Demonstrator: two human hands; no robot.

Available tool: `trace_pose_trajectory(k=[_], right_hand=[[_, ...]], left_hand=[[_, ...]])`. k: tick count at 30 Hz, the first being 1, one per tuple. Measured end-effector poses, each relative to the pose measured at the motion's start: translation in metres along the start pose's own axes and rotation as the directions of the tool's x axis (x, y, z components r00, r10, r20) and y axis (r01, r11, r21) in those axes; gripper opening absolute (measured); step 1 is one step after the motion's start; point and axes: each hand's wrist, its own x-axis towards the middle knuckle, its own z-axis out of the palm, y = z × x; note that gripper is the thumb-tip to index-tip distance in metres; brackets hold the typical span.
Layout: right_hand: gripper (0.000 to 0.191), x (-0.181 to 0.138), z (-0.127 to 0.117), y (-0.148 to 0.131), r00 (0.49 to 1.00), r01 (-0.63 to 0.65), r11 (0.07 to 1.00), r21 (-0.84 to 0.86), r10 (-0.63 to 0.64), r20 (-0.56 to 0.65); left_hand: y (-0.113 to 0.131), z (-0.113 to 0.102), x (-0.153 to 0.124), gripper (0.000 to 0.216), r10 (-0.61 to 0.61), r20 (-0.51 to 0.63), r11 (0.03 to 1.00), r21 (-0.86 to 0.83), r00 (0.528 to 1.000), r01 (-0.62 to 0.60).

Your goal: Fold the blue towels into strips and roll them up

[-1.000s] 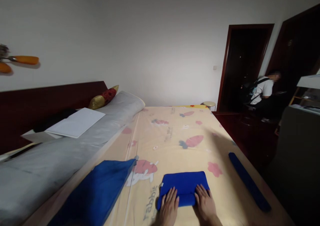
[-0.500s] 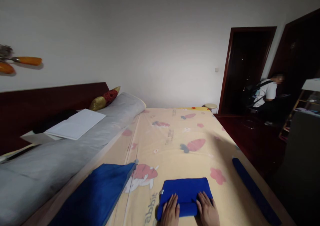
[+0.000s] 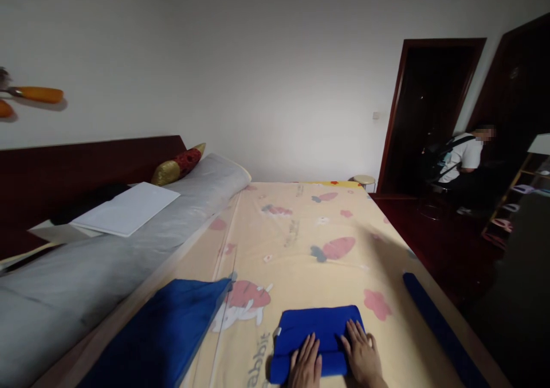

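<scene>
Two hands lying palm-down, fingers together and flat: left hand and right hand pressing the near edge of a folded blue cloth. Extending away beyond the fingertips, long axis running across both hands, equally near each, resting on the patterned bedsheet.

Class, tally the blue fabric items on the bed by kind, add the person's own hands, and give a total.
Folded blue cloth under the left hand and right hand: 1
Large loose blue cloth: 1
Long blue roll at the bed's edge: 1
Hands: 2
Total: 5
</scene>
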Motion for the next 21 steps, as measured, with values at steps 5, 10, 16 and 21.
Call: trace_pose_trajectory(k=[5, 10, 16, 21], right_hand=[[0.061, 0.018, -0.009, 0.0, 0.99, -0.139, 0.987, -0.078, 0.139, -0.005], [0.05, 0.001, -0.003, -0.043, 0.975, 0.212, 0.968, 0.136, -0.219, 0.045], [0.055, 0.007, -0.008, -0.021, 0.999, 0.029, 0.997, 0.076, -0.031, 0.027], [0.054, 0.012, -0.008, -0.012, 0.997, -0.061, 0.998, 0.003, 0.061, -0.045]], left_hand=[[0.011, -0.019, -0.001, 0.046, -0.14, 0.182, 0.982, -0.099, 0.973, 0.16], [0.028, -0.021, 0.015, 0.051, -0.225, 0.308, 0.959, -0.1, 0.924, 0.267], [-0.008, -0.052, 0.021, 0.052, -0.426, 0.239, 0.904, 0.139, 0.873, 0.403], [-0.023, -0.051, 0.018, 0.055, -0.444, 0.156, 0.889, 0.204, 0.883, 0.411]])
